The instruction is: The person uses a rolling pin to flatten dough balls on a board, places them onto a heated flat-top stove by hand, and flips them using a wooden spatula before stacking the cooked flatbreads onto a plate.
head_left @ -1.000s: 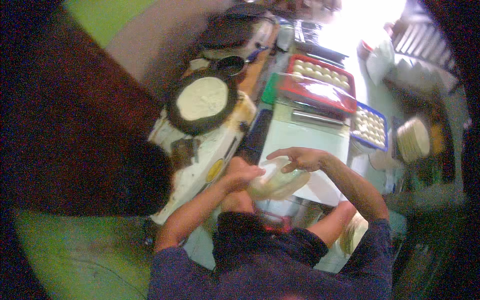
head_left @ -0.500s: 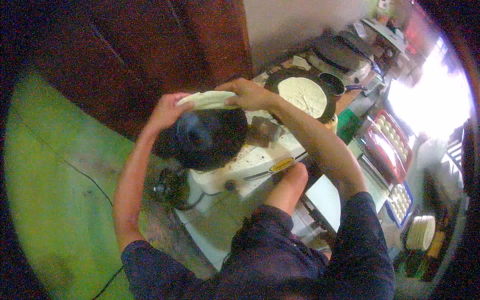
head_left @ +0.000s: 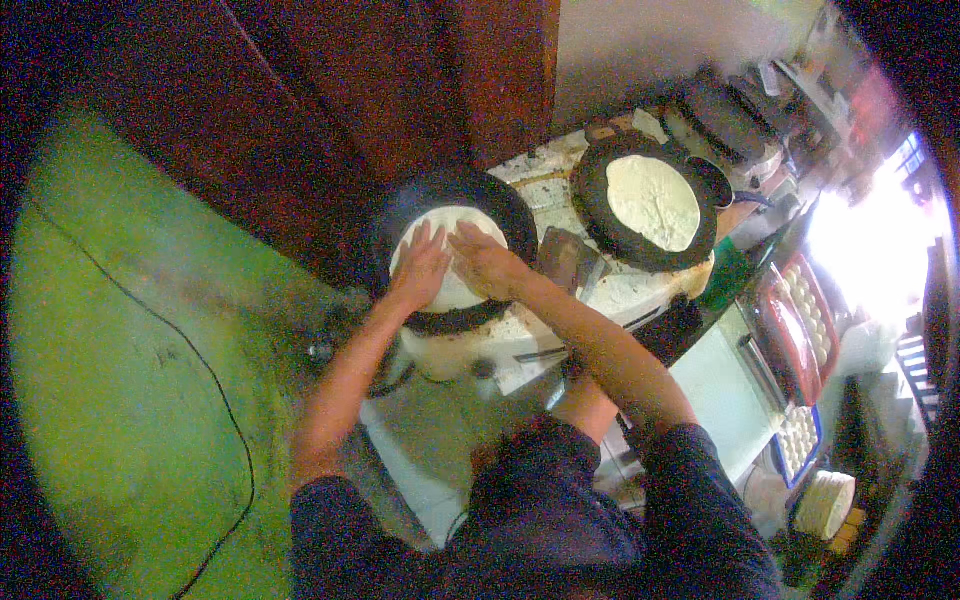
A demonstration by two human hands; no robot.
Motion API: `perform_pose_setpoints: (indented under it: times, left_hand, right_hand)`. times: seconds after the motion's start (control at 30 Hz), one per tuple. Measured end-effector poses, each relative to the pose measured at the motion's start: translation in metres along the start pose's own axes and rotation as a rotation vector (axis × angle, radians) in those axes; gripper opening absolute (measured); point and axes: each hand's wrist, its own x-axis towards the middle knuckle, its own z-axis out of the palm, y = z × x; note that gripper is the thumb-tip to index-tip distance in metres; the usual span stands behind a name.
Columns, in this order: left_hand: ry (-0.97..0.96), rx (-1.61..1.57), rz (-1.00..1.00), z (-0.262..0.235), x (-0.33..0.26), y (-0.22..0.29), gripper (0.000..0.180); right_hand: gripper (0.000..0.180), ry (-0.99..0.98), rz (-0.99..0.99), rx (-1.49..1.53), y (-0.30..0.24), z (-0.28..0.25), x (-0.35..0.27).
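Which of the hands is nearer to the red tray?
The right hand: it rests on the dough round, left of the red tray; the left hand is farther left.

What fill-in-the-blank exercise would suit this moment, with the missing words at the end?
1. Including the left hand and the right hand, ____ hands touch the nearer dough sheet.
2. The farther dough sheet lies to the person's ____ of both hands.
3. The tray between the red tray and the stack of pale rounds is ____.
4. The floor under the thin cable is ____.

Missing words: two; right; blue; green.
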Motion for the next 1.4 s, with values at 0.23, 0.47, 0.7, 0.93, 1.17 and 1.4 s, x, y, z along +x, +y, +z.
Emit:
perform_pose_setpoints:
  times: [0.23,0.47,0.7,0.93,1.17,1.4]
  left_hand:
    - [0.069,0.058,-0.143,-0.008,0.023,0.025,0.061]
    - [-0.046,-0.336,-0.109,-0.047,-0.073,0.052,0.05]
    - [-0.69,0.236,0.093,-0.1,-0.073,0.068,0.046]
    - [-0.693,-0.468,0.071,-0.148,-0.06,0.189,0.042]
    - [-0.692,-1.403,0.228,0.087,0.037,0.495,0.065]
    - [-0.356,-0.869,-0.024,0.175,0.159,0.581,0.084]
  right_hand:
    - [0.057,0.001,-0.091,-0.5,0.033,-0.003,-0.02]
    - [0.053,-0.275,-0.229,-0.23,-0.034,-0.041,-0.074]
    - [0.046,-0.403,-0.229,-0.22,-0.055,-0.018,-0.062]
    - [0.037,0.292,0.527,-0.126,0.025,-0.142,-0.321]
    - [0.054,0.895,1.369,-0.974,0.135,-0.263,-0.818]
    - [0.092,1.215,1.425,0.293,0.175,-0.218,-0.731]
